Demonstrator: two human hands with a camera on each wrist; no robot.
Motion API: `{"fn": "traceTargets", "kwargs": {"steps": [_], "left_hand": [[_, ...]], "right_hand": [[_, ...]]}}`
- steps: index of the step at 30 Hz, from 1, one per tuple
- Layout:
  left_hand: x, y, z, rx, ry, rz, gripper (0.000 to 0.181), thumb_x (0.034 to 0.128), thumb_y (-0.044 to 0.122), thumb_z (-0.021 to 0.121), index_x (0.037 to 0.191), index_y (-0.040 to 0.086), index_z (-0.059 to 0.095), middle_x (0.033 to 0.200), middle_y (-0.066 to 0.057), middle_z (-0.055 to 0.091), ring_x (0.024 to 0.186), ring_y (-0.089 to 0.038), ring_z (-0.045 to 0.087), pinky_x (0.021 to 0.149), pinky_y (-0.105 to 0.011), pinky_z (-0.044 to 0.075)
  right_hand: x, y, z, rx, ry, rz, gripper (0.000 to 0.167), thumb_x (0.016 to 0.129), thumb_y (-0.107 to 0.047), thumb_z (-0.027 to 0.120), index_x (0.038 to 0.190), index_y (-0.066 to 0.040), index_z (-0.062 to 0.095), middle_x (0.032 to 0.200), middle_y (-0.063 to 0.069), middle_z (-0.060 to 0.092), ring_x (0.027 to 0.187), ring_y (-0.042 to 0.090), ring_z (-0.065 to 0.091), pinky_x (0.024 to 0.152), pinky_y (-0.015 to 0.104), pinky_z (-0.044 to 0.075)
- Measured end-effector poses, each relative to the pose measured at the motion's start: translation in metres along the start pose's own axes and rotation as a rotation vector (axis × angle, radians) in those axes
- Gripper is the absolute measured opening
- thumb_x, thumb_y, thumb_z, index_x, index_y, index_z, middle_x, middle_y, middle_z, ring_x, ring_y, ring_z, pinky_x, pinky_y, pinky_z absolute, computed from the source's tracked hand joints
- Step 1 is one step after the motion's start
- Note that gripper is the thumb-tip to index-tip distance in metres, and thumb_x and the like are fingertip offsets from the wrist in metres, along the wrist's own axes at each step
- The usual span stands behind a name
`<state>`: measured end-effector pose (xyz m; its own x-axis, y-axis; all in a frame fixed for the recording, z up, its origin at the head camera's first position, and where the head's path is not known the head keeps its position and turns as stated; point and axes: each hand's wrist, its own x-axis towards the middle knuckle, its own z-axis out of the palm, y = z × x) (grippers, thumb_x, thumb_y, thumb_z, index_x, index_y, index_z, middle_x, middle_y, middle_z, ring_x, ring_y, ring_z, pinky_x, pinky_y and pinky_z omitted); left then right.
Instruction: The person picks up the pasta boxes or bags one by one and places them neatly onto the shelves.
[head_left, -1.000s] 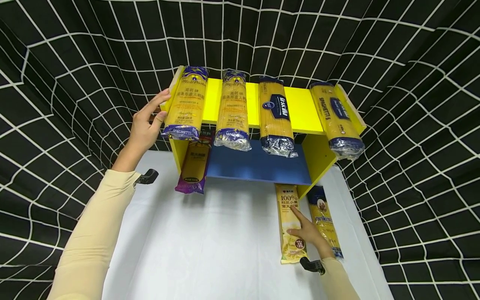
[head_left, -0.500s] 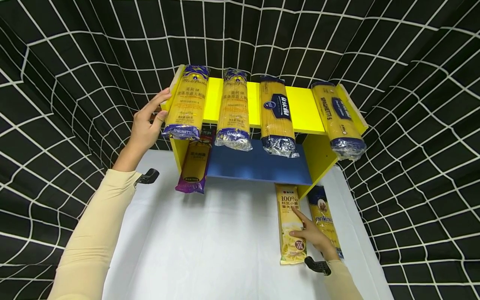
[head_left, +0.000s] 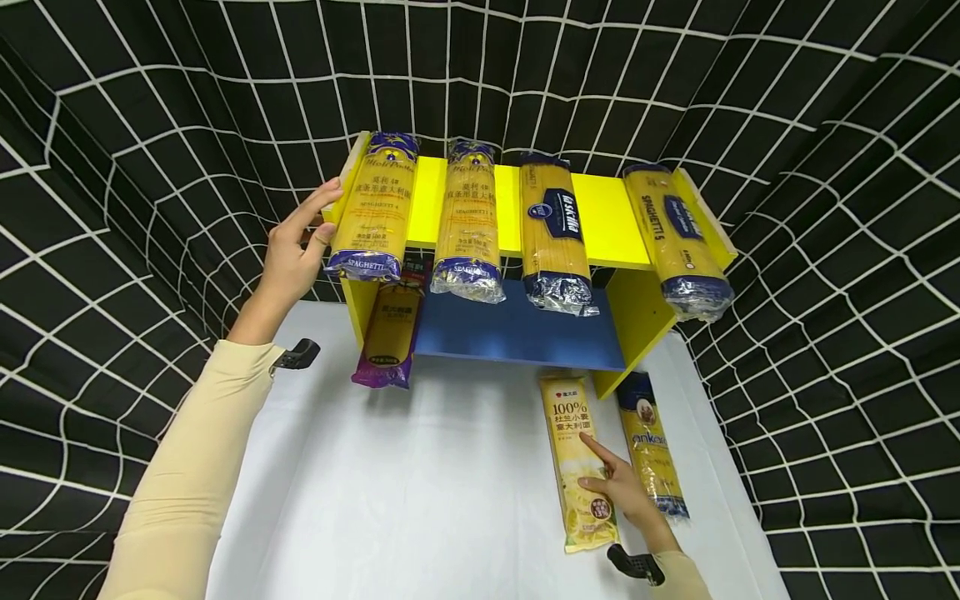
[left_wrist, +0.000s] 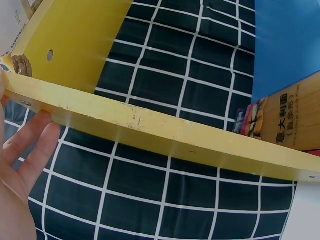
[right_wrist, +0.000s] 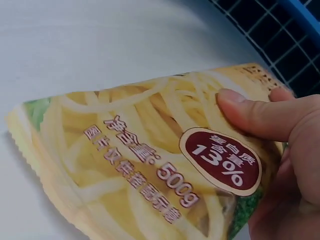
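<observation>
My right hand (head_left: 624,493) grips a pale yellow spaghetti pack (head_left: 572,450), in front of the shelf's lower right side. In the right wrist view the thumb lies on the pack's printed face (right_wrist: 150,155), with other fingers at its edge, partly hidden. My left hand (head_left: 294,250) touches the upper left side panel of the yellow shelf unit (head_left: 615,221), beside the leftmost spaghetti pack (head_left: 378,204). In the left wrist view, extended fingers (left_wrist: 42,145) lie along the outer face of the panel (left_wrist: 165,132); part of that hand is cut off.
Several more spaghetti packs, including a dark-labelled one (head_left: 553,233), lie across the yellow top shelf. A purple-ended pasta pack (head_left: 390,329) is on the blue lower shelf (head_left: 510,329). Another blue-and-yellow pasta pack (head_left: 652,450) lies right on the white cloth (head_left: 420,492).
My right hand has drawn the pale yellow spaghetti pack toward me and slightly left, so its far end now shows clear of the shelf. The left hand stays at the side panel.
</observation>
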<state>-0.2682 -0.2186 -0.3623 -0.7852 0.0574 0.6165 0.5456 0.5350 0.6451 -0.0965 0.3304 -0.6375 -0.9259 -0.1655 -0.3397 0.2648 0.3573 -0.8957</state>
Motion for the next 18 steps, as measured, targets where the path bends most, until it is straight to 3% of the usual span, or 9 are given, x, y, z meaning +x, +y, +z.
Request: {"fn": "traceTargets", "kwargs": {"steps": [3, 6, 8, 12, 15, 18], "left_hand": [[0.0, 0.001, -0.001, 0.006, -0.003, 0.001, 0.043, 0.1004, 0.019, 0.054, 0.142, 0.029, 0.053, 0.155, 0.018, 0.041, 0.116, 0.008, 0.053, 0.079, -0.005, 0.046], [-0.001, 0.001, -0.001, 0.014, -0.005, -0.001, 0.043, 0.1005, 0.019, 0.054, 0.142, 0.029, 0.053, 0.156, 0.018, 0.041, 0.117, 0.007, 0.054, 0.08, -0.005, 0.046], [-0.001, 0.0, -0.001, 0.016, -0.004, -0.002, 0.043, 0.1005, 0.019, 0.054, 0.142, 0.028, 0.053, 0.156, 0.017, 0.042, 0.117, 0.007, 0.054, 0.08, -0.004, 0.046], [-0.001, -0.001, -0.001, 0.006, -0.002, 0.0, 0.043, 0.1002, 0.018, 0.054, 0.142, 0.027, 0.054, 0.156, 0.016, 0.042, 0.116, 0.011, 0.052, 0.08, -0.004, 0.046], [0.0, -0.001, 0.0, 0.002, -0.002, 0.0, 0.043, 0.1002, 0.018, 0.054, 0.142, 0.027, 0.054, 0.156, 0.016, 0.042, 0.115, 0.013, 0.051, 0.08, -0.004, 0.046], [0.0, -0.001, 0.0, 0.006, -0.002, 0.002, 0.043, 0.1004, 0.019, 0.054, 0.142, 0.028, 0.053, 0.156, 0.018, 0.041, 0.115, 0.014, 0.051, 0.08, -0.004, 0.046]], "right_hand": [[-0.007, 0.0, 0.008, 0.046, -0.066, -0.011, 0.083, 0.085, -0.011, 0.076, 0.156, -0.021, 0.033, 0.166, 0.011, 0.019, 0.117, -0.004, 0.054, 0.09, 0.016, 0.052], [-0.014, 0.0, 0.015, 0.077, -0.154, -0.042, 0.082, 0.087, -0.009, 0.073, 0.156, -0.017, 0.031, 0.167, 0.014, 0.014, 0.108, -0.006, 0.059, 0.089, 0.02, 0.055], [-0.019, -0.003, 0.019, 0.081, -0.213, -0.069, 0.081, 0.088, -0.009, 0.071, 0.157, -0.015, 0.029, 0.166, 0.017, 0.013, 0.11, -0.005, 0.059, 0.09, 0.019, 0.054], [-0.025, -0.01, 0.027, 0.058, -0.288, -0.157, 0.077, 0.09, -0.008, 0.069, 0.156, -0.011, 0.031, 0.163, 0.023, 0.017, 0.128, -0.018, 0.041, 0.1, 0.009, 0.042], [-0.027, -0.017, 0.032, 0.073, -0.354, -0.203, 0.073, 0.092, -0.004, 0.065, 0.156, -0.009, 0.03, 0.162, 0.025, 0.018, 0.131, -0.017, 0.039, 0.102, 0.009, 0.041], [-0.029, -0.026, 0.037, 0.101, -0.413, -0.215, 0.071, 0.093, -0.001, 0.062, 0.156, -0.009, 0.03, 0.163, 0.026, 0.017, 0.124, -0.004, 0.054, 0.094, 0.019, 0.053]]}}
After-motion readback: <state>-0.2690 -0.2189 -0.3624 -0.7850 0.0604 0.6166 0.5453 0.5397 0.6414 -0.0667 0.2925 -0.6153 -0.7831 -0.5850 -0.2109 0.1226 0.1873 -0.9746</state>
